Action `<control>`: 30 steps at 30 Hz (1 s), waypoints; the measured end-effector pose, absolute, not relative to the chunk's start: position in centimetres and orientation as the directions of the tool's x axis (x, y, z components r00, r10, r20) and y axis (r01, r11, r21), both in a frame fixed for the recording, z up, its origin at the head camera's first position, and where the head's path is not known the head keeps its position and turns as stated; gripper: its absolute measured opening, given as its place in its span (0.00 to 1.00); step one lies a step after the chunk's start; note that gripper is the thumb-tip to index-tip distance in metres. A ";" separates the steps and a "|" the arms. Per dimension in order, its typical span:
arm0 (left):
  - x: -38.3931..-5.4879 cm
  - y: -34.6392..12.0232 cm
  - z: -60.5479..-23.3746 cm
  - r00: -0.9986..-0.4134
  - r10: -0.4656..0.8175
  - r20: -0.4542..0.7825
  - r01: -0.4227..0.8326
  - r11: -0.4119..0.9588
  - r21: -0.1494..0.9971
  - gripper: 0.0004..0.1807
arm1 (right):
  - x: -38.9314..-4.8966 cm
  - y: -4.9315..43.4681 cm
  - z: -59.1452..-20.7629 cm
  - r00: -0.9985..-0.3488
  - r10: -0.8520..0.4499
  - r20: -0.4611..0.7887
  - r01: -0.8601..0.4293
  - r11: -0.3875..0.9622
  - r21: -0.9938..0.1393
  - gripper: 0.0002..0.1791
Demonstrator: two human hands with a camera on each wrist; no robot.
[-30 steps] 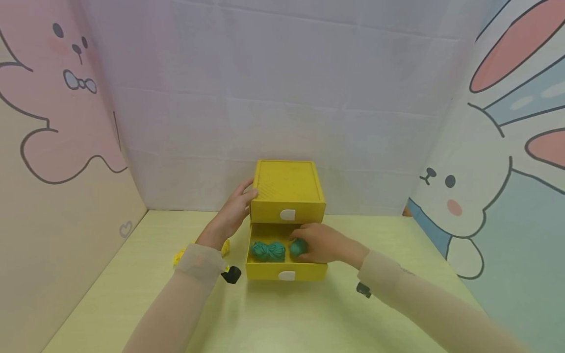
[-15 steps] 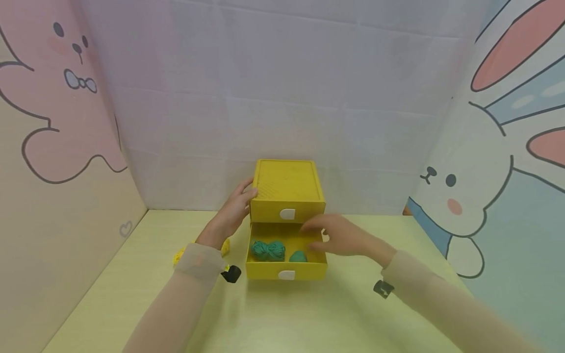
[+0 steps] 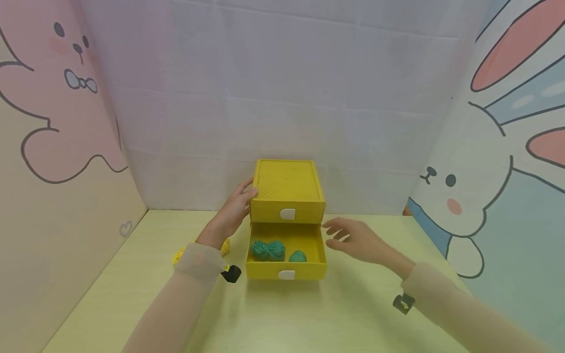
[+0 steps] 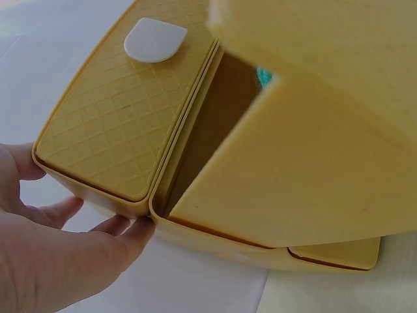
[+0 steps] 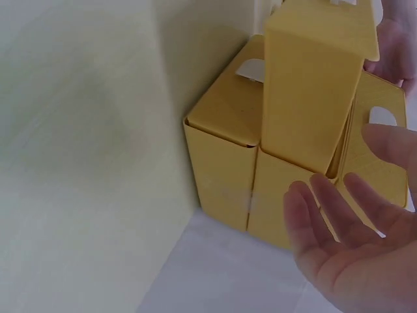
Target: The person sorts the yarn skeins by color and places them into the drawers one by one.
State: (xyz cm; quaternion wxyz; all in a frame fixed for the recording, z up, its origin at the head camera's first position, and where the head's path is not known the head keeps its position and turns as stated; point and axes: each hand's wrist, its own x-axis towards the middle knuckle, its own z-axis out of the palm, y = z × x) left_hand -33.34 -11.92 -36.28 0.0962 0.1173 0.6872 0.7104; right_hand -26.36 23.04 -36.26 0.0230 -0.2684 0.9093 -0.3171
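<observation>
A yellow drawer cabinet (image 3: 289, 181) stands against the back wall, its middle drawer (image 3: 309, 270) pulled out. Inside that drawer lie a teal yarn skein (image 3: 268, 251), tied in at its middle, and a smaller round teal ball (image 3: 297, 256) near the front right. My left hand (image 3: 231, 213) rests on the cabinet's upper left side; in the left wrist view its fingertips (image 4: 140, 235) touch the side wall beside the top drawer. To the right of the drawer my right hand (image 3: 355, 239) hovers with relaxed, slightly bent fingers and holds nothing.
Yellow yarn (image 3: 225, 246) lies on the table left of the cabinet, partly hidden behind my left wrist. A bottom drawer (image 5: 238, 98) below the open one is closed in the right wrist view. Printed cloth walls border the pale yellow table (image 3: 282, 318).
My right hand has let go of the round teal ball in the drawer and moved right, out past the drawer's side. The left hand has stayed on the cabinet.
</observation>
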 end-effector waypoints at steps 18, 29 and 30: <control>-33.6 -11.8 -36.5 -0.953 0.302 0.033 0.025 -0.030 0.999 0.36 | -23.1 24.0 -41.6 -0.896 -0.391 -0.210 -0.011 0.494 -0.870 0.34; -33.4 -11.8 -36.4 -0.953 0.300 0.038 0.030 -0.030 0.999 0.35 | -21.4 22.8 -42.7 -0.754 -0.489 -0.438 0.227 0.432 -0.873 0.27; -33.5 -11.8 -36.4 -0.953 0.301 0.039 0.031 -0.030 0.999 0.36 | -21.2 22.7 -42.8 -0.736 -0.505 -0.450 0.240 0.426 -0.872 0.27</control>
